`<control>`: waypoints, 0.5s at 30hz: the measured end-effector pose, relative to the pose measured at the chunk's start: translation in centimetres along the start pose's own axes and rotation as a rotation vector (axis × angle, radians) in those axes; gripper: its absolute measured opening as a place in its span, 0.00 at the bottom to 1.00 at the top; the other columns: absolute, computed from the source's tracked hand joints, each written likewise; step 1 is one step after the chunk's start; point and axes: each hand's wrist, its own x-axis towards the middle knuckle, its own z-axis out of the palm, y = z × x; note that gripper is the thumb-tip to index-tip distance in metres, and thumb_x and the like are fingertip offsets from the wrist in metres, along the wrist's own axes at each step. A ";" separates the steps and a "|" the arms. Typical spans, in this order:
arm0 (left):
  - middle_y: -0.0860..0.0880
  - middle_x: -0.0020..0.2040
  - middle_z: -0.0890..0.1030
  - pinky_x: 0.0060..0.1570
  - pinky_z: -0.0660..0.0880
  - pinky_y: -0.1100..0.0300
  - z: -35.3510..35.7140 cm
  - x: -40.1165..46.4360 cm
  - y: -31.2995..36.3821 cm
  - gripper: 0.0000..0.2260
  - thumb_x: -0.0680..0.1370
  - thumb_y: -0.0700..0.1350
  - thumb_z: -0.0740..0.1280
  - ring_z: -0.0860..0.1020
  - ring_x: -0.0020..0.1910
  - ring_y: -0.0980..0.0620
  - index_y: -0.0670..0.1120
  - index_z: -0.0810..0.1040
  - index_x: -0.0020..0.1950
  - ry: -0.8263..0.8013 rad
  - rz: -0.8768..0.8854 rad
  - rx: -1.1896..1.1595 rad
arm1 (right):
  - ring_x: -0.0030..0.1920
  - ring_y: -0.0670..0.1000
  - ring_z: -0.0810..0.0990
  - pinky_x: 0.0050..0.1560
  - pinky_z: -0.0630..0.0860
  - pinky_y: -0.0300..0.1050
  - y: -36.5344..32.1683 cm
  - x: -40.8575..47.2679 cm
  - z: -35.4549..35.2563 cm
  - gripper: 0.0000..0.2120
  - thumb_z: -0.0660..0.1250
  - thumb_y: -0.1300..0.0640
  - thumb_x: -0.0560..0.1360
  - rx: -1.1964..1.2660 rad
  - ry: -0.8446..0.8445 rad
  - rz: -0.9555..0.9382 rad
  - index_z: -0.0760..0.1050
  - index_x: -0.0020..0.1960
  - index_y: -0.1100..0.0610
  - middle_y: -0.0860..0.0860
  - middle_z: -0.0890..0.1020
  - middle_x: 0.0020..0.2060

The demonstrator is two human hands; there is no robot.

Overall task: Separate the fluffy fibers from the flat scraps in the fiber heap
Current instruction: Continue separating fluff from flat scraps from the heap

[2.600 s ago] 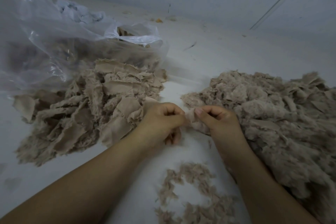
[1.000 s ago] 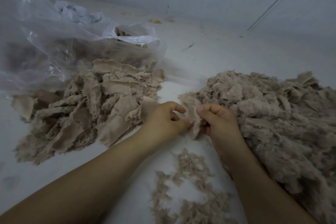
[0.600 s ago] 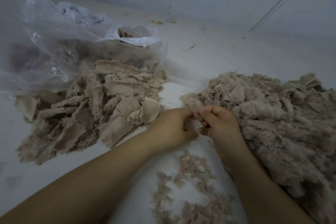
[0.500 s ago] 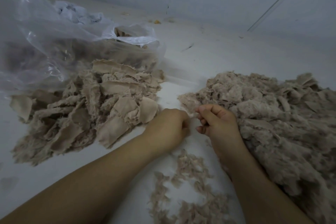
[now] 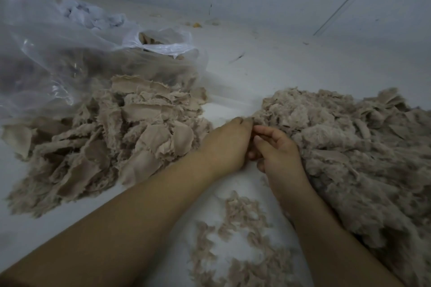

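Here, our left hand (image 5: 227, 144) and right hand (image 5: 277, 149) seemingly pinch a tuft at the fiber heap (image 5: 349, 147) beyond our fingertips, next to be pulled free.

From my headset view I see two bare forearms, no sleeves, no gloves, no watch or bands at either wrist. My left hand (image 5: 227, 144) and my right hand (image 5: 278, 150) carry no rings that I can make out. The fingernails (image 5: 257, 139) look short and unpainted in this dim light.
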 end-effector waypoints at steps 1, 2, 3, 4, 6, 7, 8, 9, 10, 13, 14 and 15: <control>0.43 0.57 0.74 0.48 0.75 0.49 0.3 0.2 -0.1 0.13 0.77 0.42 0.64 0.77 0.53 0.43 0.43 0.72 0.61 -0.022 -0.020 -0.012 | 0.27 0.42 0.77 0.23 0.67 0.35 0.0 0.0 0.0 0.11 0.61 0.65 0.81 0.000 0.002 0.005 0.75 0.62 0.60 0.53 0.81 0.39; 0.43 0.55 0.75 0.49 0.75 0.48 0.6 0.0 -0.1 0.11 0.77 0.41 0.63 0.77 0.52 0.42 0.43 0.73 0.59 -0.015 -0.026 -0.010 | 0.28 0.43 0.77 0.23 0.67 0.34 -0.1 0.0 0.0 0.12 0.61 0.65 0.81 0.003 -0.005 0.007 0.75 0.63 0.60 0.54 0.81 0.41; 0.43 0.54 0.75 0.48 0.75 0.47 0.9 -0.4 -0.1 0.09 0.77 0.41 0.62 0.77 0.51 0.42 0.43 0.75 0.57 0.009 -0.023 -0.007 | 0.29 0.43 0.77 0.24 0.68 0.32 -0.1 0.1 0.0 0.13 0.60 0.65 0.81 0.006 -0.014 0.012 0.74 0.64 0.60 0.55 0.81 0.44; 0.44 0.52 0.74 0.45 0.75 0.47 1.3 -1.1 0.2 0.08 0.77 0.40 0.62 0.77 0.48 0.42 0.43 0.76 0.55 0.042 -0.001 -0.012 | 0.32 0.43 0.77 0.25 0.69 0.31 -0.1 0.3 0.0 0.14 0.60 0.65 0.81 0.001 -0.020 0.024 0.73 0.65 0.60 0.57 0.81 0.49; 0.44 0.48 0.74 0.39 0.75 0.48 2.0 -2.7 0.7 0.10 0.75 0.38 0.62 0.76 0.43 0.43 0.43 0.78 0.54 0.110 0.090 -0.063 | 0.35 0.43 0.75 0.28 0.69 0.31 0.1 0.7 0.0 0.15 0.57 0.67 0.82 -0.011 -0.014 0.060 0.72 0.67 0.60 0.58 0.79 0.54; 0.44 0.47 0.74 0.38 0.75 0.48 2.3 -3.4 0.7 0.10 0.74 0.37 0.61 0.76 0.41 0.43 0.43 0.79 0.52 0.135 0.145 -0.106 | 0.33 0.43 0.73 0.28 0.69 0.33 0.1 0.7 0.0 0.16 0.56 0.68 0.82 -0.011 -0.007 0.075 0.72 0.67 0.59 0.56 0.77 0.51; 0.44 0.45 0.75 0.37 0.75 0.48 2.5 -3.9 0.6 0.10 0.73 0.36 0.61 0.75 0.40 0.44 0.43 0.79 0.50 0.154 0.183 -0.151 | 0.29 0.43 0.73 0.28 0.70 0.35 0.2 0.7 0.1 0.17 0.55 0.68 0.82 -0.006 -0.003 0.085 0.72 0.67 0.59 0.54 0.75 0.47; 0.45 0.43 0.76 0.39 0.75 0.49 2.5 -4.2 0.3 0.10 0.73 0.35 0.61 0.76 0.39 0.45 0.42 0.80 0.49 0.168 0.183 -0.196 | 0.26 0.43 0.72 0.27 0.70 0.37 0.2 0.7 0.0 0.16 0.55 0.68 0.82 0.000 0.001 0.091 0.73 0.66 0.58 0.51 0.74 0.43; 0.47 0.41 0.78 0.40 0.75 0.51 2.5 -4.3 0.1 0.09 0.75 0.35 0.62 0.76 0.38 0.48 0.43 0.81 0.48 0.195 0.139 -0.251 | 0.24 0.44 0.72 0.26 0.71 0.39 0.2 0.5 -0.1 0.15 0.55 0.68 0.82 0.003 0.000 0.086 0.74 0.63 0.57 0.51 0.73 0.41; 0.52 0.27 0.78 0.27 0.74 0.60 2.1 -4.2 -0.8 0.06 0.78 0.36 0.67 0.76 0.24 0.56 0.42 0.79 0.42 0.341 -0.246 -0.732 | 0.23 0.44 0.70 0.23 0.67 0.36 0.1 0.1 -0.5 0.07 0.64 0.64 0.79 -0.083 -0.036 -0.006 0.79 0.54 0.58 0.48 0.76 0.30; 0.49 0.25 0.78 0.22 0.72 0.61 1.9 -4.1 -1.1 0.07 0.79 0.36 0.66 0.75 0.21 0.53 0.42 0.77 0.41 0.354 -0.350 -0.944 | 0.23 0.43 0.70 0.23 0.66 0.35 0.1 0.0 -0.5 0.04 0.67 0.62 0.78 -0.132 -0.055 -0.045 0.80 0.52 0.58 0.45 0.76 0.26; 0.46 0.25 0.79 0.21 0.71 0.62 1.7 -4.1 -1.3 0.08 0.80 0.36 0.65 0.75 0.20 0.51 0.41 0.76 0.41 0.353 -0.399 -1.111 | 0.23 0.42 0.70 0.24 0.66 0.33 0.1 -0.1 -0.4 0.02 0.70 0.62 0.76 -0.171 -0.070 -0.083 0.80 0.49 0.58 0.42 0.76 0.24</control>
